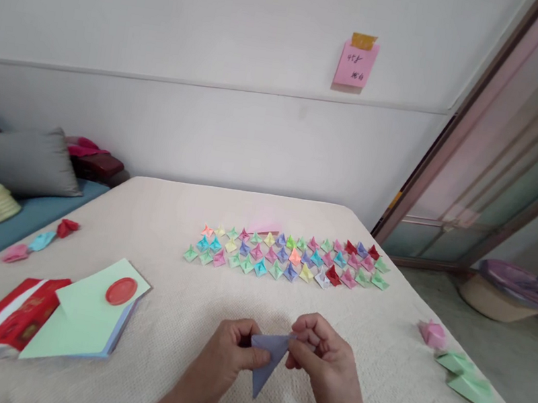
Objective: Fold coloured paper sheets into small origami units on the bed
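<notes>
A folded blue-violet sheet of paper (270,356), triangular with one point hanging down, is held between both hands above the table's near edge. My left hand (231,351) grips its left side, thumb on the front face and fingers behind. At the upper right corner, my right hand (322,356) pinches the paper between thumb and fingertips, its other fingers curled. Beyond the hands, small folded paper pieces (290,271) in many colours stand in three rows.
On the left, green and blue paper sheets (88,309) bear a red round lid (121,291) beside a red packet (16,313). Folded paper pieces lie near both table edges, pink (432,334) and green (470,387) at right. A pink note (356,65) is taped to the wall.
</notes>
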Demonstrator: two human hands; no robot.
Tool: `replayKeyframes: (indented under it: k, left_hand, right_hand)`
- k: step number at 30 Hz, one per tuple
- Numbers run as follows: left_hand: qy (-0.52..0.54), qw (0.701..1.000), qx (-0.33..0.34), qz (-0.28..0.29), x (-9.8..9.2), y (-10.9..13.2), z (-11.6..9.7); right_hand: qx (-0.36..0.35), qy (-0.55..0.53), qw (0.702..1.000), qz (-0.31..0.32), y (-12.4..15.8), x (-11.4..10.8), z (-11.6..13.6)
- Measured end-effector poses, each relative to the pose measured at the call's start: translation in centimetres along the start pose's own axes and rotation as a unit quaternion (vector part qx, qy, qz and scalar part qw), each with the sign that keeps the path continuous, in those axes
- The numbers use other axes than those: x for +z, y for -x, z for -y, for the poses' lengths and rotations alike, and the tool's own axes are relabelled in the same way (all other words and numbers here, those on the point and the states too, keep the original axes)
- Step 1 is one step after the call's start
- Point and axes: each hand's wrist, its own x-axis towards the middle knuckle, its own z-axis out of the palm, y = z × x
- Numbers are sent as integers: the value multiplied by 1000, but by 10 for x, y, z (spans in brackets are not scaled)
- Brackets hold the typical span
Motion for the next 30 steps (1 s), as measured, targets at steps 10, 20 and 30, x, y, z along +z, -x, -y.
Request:
replayKeyframes:
  k: [10, 20, 30]
  left_hand:
    - [59, 998, -3, -34, 4, 1, 0]
    - [74, 997, -16, -22, 5, 3, 2]
    - [110, 993, -33, -11, 7, 4, 0]
  right_hand:
    - [-25, 35, 999, 9, -1, 4, -7]
    - [-6, 6, 999, 39, 4, 7, -7]
    - [2, -3, 1000, 2, 5, 12, -7]
